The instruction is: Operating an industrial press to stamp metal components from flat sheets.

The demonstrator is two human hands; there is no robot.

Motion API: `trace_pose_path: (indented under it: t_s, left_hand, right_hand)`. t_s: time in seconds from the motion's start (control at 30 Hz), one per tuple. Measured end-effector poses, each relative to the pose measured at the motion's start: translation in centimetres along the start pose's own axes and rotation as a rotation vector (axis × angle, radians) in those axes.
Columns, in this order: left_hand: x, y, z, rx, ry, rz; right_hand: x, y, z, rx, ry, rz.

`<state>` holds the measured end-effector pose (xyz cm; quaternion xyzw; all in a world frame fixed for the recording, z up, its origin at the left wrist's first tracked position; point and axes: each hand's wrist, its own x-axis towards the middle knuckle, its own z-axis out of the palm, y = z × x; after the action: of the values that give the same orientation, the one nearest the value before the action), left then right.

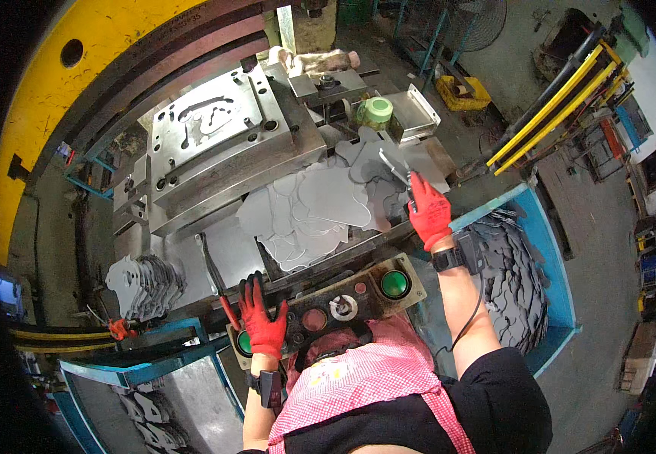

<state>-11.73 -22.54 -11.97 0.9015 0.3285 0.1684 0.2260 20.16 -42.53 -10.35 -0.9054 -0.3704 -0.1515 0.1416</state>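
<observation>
My left hand (pixel 263 319), in a red glove with dark fingertips, lies with fingers stretched at the left part of the control panel (pixel 368 297). Partly under it is a green button (pixel 245 343); whether the hand presses it is unclear. Beside its fingers lies a long thin tool with a red handle (pixel 230 313). My right hand (pixel 428 208), also red-gloved, is closed around a slim silver tool with a forked tip, like tweezers (pixel 394 165). That tip points up and left, near a spread of flat grey metal blanks (pixel 320 198) on the press bed.
A steel die (pixel 222 125) stands beyond the blanks, under a yellow press frame (pixel 33 129). Stacked cut pieces (pixel 145 287) sit at left. At right, a blue bin (pixel 559 280) holds many grey plates. A green-lidded container (pixel 376 112) stands near a metal box (pixel 416 113).
</observation>
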Motion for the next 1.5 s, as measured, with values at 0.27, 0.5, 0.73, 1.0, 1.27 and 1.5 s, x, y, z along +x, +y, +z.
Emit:
trace_pose_path:
  t_s: [0.27, 0.5, 0.73, 1.0, 1.27, 1.5]
  left_hand:
    - [1.8, 2.9, -0.8, -0.051, -0.01, 0.152]
    - [3.7, 9.8, -0.6, 0.333, -0.056, 0.555]
    - [3.3, 2.7, -0.2, -0.192, -0.109, 0.234]
    - [1.0, 1.8, -0.4, -1.002, -0.244, -0.121]
    - [0.9, 2.4, -1.7, -0.883, -0.277, -0.397]
    - [2.1, 3.4, -5.2, -0.721, -0.209, -0.217]
  right_hand:
    - [-2.9, -1.2, -2.4, 0.975, 0.477, 0.538]
    - [-5.6, -9.8, -1.3, 1.644, 0.144, 0.554]
    - [-5.7, -13.8, -3.7, 1.691, -0.192, 0.023]
    - [-4.8, -15.4, -4.0, 1.35, -0.283, 0.257]
    - [-4.0, -15.5, -4.5, 1.139, -0.234, 0.21]
    - [2.4, -16.6, -3.1, 1.57, -0.432, 0.36]
